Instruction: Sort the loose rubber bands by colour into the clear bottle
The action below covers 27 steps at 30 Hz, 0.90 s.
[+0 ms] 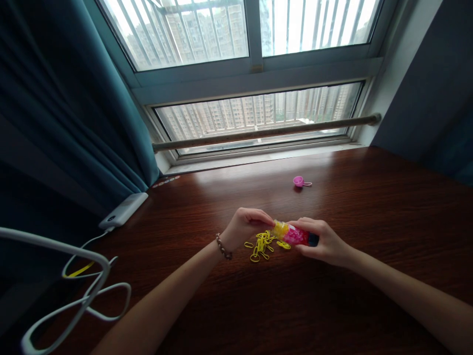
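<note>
A small clear bottle (295, 235) lies tilted on its side above the table, its contents yellow at the left end, pink in the middle and dark at the right. My right hand (325, 241) is wrapped round its dark end. At the yellow end, my left hand (248, 228) has its fingers bent together against the opening; what they pinch, if anything, is hidden. Below the left fingers lies a loose pile of yellow rubber bands (263, 242), with several more under the bottle. A pink cup-shaped cap (298, 182) with a loop rests farther back.
The dark wooden table (369, 207) reaches to a window with a horizontal rail (266, 133). On the left are a white power bank (123, 209), a thick white tube (55, 241) curving into view with looped cables, and a blue curtain (121, 123).
</note>
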Each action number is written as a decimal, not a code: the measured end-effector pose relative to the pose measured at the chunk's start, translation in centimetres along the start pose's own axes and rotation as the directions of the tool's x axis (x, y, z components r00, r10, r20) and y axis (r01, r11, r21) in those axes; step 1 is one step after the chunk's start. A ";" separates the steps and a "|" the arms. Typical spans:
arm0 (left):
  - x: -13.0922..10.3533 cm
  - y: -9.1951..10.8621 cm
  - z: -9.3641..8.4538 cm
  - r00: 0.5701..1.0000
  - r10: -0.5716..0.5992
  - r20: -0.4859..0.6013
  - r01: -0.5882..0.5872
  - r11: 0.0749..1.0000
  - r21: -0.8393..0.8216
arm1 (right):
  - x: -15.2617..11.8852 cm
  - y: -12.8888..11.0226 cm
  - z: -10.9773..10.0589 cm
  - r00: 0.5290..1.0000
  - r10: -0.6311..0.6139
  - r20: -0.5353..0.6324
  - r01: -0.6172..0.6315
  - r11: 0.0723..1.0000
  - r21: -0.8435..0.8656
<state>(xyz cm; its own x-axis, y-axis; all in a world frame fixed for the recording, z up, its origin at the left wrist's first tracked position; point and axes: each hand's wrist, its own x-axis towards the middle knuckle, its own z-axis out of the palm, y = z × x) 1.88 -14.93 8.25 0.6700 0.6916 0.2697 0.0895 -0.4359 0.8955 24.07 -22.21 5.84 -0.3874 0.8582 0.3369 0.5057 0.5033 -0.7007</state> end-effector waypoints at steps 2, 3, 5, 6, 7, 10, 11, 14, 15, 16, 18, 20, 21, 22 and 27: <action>0.0 -0.2 0.4 0.997 0.030 -0.070 -0.022 0.992 0.123 | -0.1 -0.1 0.0 1.000 -0.014 0.017 0.014 1.000 0.009; 0.0 -0.2 0.6 0.994 0.033 -0.104 -0.013 0.982 0.186 | -0.1 -0.2 0.0 0.999 -0.026 0.022 0.026 1.000 0.014; -0.1 -0.3 0.9 0.986 0.000 -0.168 0.045 0.963 0.265 | -0.2 -0.3 0.1 0.998 -0.055 0.034 0.054 0.998 0.021; -0.1 -0.4 1.1 0.981 -0.033 -0.191 0.085 0.958 0.274 | -0.2 -0.4 0.1 0.997 -0.069 0.040 0.068 0.997 0.022; -0.2 -0.5 1.4 0.977 -0.070 -0.203 0.123 0.957 0.261 | -0.2 -0.6 0.2 0.995 -0.082 0.049 0.082 0.996 0.018; -0.5 -0.9 2.6 0.974 -0.182 -0.137 0.203 0.966 0.160 | -0.4 -0.8 0.4 0.988 -0.120 0.093 0.123 0.992 -0.035; -0.6 -1.0 3.0 0.972 -0.213 -0.098 0.224 0.967 0.123 | -0.4 -0.9 0.6 0.985 -0.130 0.110 0.138 0.988 -0.063; -0.9 -1.1 4.1 0.962 -0.273 -0.030 0.274 0.960 0.049 | -0.6 -1.0 1.0 0.981 -0.140 0.131 0.158 0.978 -0.134; -0.9 -1.0 4.2 0.957 -0.288 -0.029 0.289 0.957 0.031 | -0.7 -1.1 1.0 0.982 -0.140 0.123 0.157 0.977 -0.141; -0.9 -0.8 4.3 0.953 -0.302 -0.034 0.303 0.953 0.010 | -0.7 -1.2 1.1 0.984 -0.140 0.108 0.154 0.978 -0.140; -0.7 -0.3 4.1 0.945 -0.324 -0.040 0.322 0.946 -0.046 | -0.6 -1.4 1.0 0.988 -0.141 0.066 0.148 0.982 -0.117; -0.5 0.4 3.6 0.937 -0.350 -0.013 0.344 0.927 -0.151 | -0.5 -1.7 0.8 0.990 -0.136 0.021 0.137 0.988 -0.074; -0.5 0.7 3.2 0.931 -0.365 0.013 0.358 0.907 -0.221 | -0.5 -1.8 0.7 0.991 -0.132 0.004 0.132 0.990 -0.052; -0.4 0.9 2.9 0.924 -0.380 0.045 0.376 0.879 -0.292 | -0.4 -1.9 0.6 0.992 -0.128 -0.008 0.128 0.991 -0.032; -0.2 1.2 1.8 0.899 -0.409 0.158 0.427 0.734 -0.528 | -0.4 -1.8 0.3 0.995 -0.087 -0.049 0.090 0.994 0.057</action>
<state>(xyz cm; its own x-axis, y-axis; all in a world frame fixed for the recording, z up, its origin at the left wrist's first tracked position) 3.17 -16.69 8.61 0.6818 0.7090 -0.1802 -0.0372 0.2796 0.9594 23.06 -23.51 6.81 -0.3921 0.8148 0.4270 0.4241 0.5720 -0.7021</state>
